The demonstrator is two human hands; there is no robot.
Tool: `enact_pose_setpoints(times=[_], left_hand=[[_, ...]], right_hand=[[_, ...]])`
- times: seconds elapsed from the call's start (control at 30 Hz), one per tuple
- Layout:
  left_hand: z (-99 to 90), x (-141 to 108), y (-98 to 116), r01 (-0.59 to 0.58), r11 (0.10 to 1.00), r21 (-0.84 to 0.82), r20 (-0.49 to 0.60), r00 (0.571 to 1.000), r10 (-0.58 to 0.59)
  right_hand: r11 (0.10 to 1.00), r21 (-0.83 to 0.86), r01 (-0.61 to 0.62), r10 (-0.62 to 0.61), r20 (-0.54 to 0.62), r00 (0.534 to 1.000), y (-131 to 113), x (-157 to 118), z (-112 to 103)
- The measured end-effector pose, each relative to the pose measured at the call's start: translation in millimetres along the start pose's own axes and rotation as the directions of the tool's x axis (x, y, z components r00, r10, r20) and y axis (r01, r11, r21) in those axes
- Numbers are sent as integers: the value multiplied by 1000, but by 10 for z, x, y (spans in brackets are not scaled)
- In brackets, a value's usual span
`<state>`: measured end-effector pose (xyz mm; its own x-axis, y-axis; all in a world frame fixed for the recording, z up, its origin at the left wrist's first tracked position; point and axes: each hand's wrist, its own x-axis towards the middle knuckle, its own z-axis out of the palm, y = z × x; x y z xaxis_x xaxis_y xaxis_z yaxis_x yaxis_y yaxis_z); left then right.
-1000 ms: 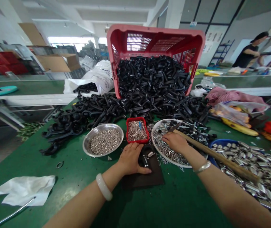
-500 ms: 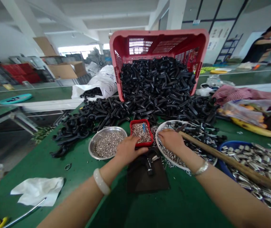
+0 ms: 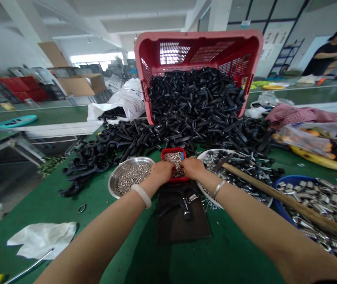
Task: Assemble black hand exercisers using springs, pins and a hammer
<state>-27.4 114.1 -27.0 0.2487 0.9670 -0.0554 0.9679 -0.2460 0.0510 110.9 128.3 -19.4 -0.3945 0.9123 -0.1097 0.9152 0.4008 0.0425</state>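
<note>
The right hand (image 3: 194, 169) has moved from the white tray (image 3: 205, 154) to the small red basket (image 3: 180, 180), so both it and the left hand (image 3: 161, 172) now reach its metal pins (image 3: 172, 157), grasp cannot be told, while the black curved part (image 3: 185, 205) lies on the dark mat (image 3: 183, 230).

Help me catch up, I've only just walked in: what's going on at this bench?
A person has both hands, the left hand and the right hand, at a small red tray, fingertips among its small metal pieces; whether they grip any is hidden. Nearer, a black part and a spring lie on a dark mat. A hammer lies across a white dish. Behind, black parts spill from a tipped red basket.
</note>
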Motion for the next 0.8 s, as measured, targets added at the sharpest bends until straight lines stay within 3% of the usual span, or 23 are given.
enact_pose_setpoints(times=[0.17,0.3,0.43,0.57,0.67,0.8], left_hand=[[-69,21,-137,46,971,-234,-123,989,-76],[-91,-91,-225,-34,887,-460,-199,978,-66],[4,-366,-152,-101,797,-596,-119,992,37],[97,-590,9,-76,797,-600,-3,996,93],[103,-657,95,-39,867,-497,-11,999,38],[100,-673,150,-74,924,-376,-13,997,75]], right_hand=[[999,32,25,-26,23,999,-35,60,-32],[995,94,35,-29,-60,998,46,78,40],[983,172,72,-43,-164,986,158,2,149],[942,309,133,-36,-299,953,158,-84,165],[826,516,226,-4,-396,918,136,-218,137],[705,678,207,85,-370,925,174,-544,147]])
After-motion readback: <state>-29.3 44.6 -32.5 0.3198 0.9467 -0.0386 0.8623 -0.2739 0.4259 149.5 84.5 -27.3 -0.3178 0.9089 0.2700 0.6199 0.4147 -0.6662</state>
